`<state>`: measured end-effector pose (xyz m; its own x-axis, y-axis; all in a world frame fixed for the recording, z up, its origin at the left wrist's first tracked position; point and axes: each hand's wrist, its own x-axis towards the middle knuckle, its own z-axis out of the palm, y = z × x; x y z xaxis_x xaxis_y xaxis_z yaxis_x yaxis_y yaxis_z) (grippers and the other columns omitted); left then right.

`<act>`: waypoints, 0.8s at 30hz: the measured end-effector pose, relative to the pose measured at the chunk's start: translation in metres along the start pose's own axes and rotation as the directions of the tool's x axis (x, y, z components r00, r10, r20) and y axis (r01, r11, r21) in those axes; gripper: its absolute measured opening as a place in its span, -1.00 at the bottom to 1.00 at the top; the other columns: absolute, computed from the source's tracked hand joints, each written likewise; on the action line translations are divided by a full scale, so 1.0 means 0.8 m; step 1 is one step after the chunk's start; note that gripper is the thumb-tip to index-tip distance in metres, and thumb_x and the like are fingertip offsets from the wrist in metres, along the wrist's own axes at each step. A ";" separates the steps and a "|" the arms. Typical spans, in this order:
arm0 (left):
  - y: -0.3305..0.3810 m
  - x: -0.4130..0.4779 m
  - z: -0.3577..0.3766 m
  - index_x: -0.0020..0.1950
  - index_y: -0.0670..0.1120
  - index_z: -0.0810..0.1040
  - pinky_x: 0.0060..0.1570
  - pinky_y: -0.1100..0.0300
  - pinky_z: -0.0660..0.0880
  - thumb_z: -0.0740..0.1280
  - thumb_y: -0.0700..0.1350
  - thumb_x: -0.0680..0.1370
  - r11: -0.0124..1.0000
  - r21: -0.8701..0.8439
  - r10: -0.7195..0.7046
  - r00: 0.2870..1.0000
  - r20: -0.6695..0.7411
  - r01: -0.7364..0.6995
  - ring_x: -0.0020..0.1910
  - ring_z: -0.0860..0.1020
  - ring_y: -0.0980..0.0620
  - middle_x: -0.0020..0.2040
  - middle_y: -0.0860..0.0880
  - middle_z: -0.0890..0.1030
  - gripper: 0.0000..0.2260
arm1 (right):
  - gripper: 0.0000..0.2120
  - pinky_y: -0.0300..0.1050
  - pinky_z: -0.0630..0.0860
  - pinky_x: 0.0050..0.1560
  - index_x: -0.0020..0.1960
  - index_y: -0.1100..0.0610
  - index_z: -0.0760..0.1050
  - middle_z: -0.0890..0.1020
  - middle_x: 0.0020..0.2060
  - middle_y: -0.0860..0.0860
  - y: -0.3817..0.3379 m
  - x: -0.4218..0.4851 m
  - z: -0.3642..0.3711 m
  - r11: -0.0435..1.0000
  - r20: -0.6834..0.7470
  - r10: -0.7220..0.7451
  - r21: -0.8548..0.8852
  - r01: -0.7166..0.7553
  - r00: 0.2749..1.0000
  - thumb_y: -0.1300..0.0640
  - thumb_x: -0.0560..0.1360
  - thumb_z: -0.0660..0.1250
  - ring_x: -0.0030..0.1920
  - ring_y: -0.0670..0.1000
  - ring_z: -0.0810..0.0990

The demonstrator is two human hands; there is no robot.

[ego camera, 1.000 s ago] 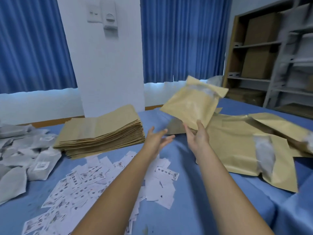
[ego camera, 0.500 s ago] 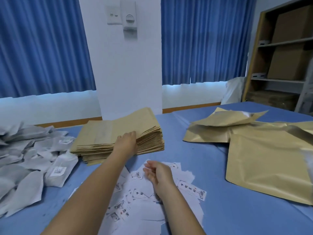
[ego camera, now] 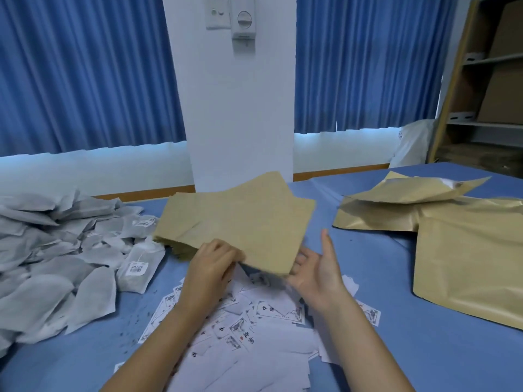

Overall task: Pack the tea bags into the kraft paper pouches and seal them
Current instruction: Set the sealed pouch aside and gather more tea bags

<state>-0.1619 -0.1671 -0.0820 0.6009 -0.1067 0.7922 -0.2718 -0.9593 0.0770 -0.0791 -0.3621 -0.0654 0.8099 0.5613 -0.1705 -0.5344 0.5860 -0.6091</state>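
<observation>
Kraft pouch (ego camera: 249,222) corner in left grip (ego camera: 210,263)

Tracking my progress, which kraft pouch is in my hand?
The flat pouch raised over the stack, pinched by your left hand; the others lie on the table.

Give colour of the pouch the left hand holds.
Plain tan-brown, no print: flat kraft paper pouch, head view.

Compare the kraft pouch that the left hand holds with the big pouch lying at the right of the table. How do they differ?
Surface: the held pouch is matte brown paper; the big pouch is shiny and golden. Pose: the left hand pinches the held pouch, with its near edge raised; the big pouch lies untouched on the table. Size: the big pouch appears larger. Both are flat and tan.
</observation>
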 end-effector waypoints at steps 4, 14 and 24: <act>-0.013 -0.038 -0.052 -0.13 -0.19 0.66 -0.09 0.06 0.51 0.43 -0.44 0.40 0.965 -0.064 -0.257 0.966 -0.029 0.255 -0.05 0.54 -0.10 -0.05 -0.02 0.64 -0.83 | -0.87 -0.23 0.53 -0.41 0.03 0.29 0.51 0.67 -0.34 0.07 0.018 -0.016 0.013 0.929 -0.037 -0.067 -0.368 0.049 0.997 0.25 0.59 0.23 -0.45 -0.05 0.57; 0.018 -0.048 -0.080 0.11 -0.22 0.65 -0.04 0.01 0.57 0.39 -0.22 0.51 0.990 -0.064 -0.108 0.967 0.229 0.126 0.05 0.61 -0.08 0.06 -0.14 0.66 -0.80 | -0.90 -0.20 0.58 -0.24 -0.16 0.33 0.44 0.53 -0.38 0.14 0.110 -0.019 0.082 0.923 -0.095 -0.080 -0.384 0.038 0.992 0.35 0.55 0.26 -0.35 0.04 0.55; -0.008 -0.058 -0.082 0.02 -0.24 0.66 -0.04 -0.02 0.52 0.36 -0.20 0.54 0.980 -0.092 -0.153 0.964 0.216 0.176 0.00 0.57 -0.09 -0.02 -0.11 0.66 -0.85 | -0.86 -0.18 0.61 0.01 -0.12 0.40 0.53 0.64 -0.25 0.18 0.138 -0.028 0.080 0.919 0.067 -0.023 -0.391 0.047 0.998 0.45 0.52 0.20 -0.12 0.05 0.64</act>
<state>-0.2378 -0.1389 -0.0796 0.7833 -0.0128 0.6216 -0.2300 -0.9348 0.2705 -0.1720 -0.2724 -0.0791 0.8038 0.5856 -0.1044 -0.3583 0.3366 -0.8708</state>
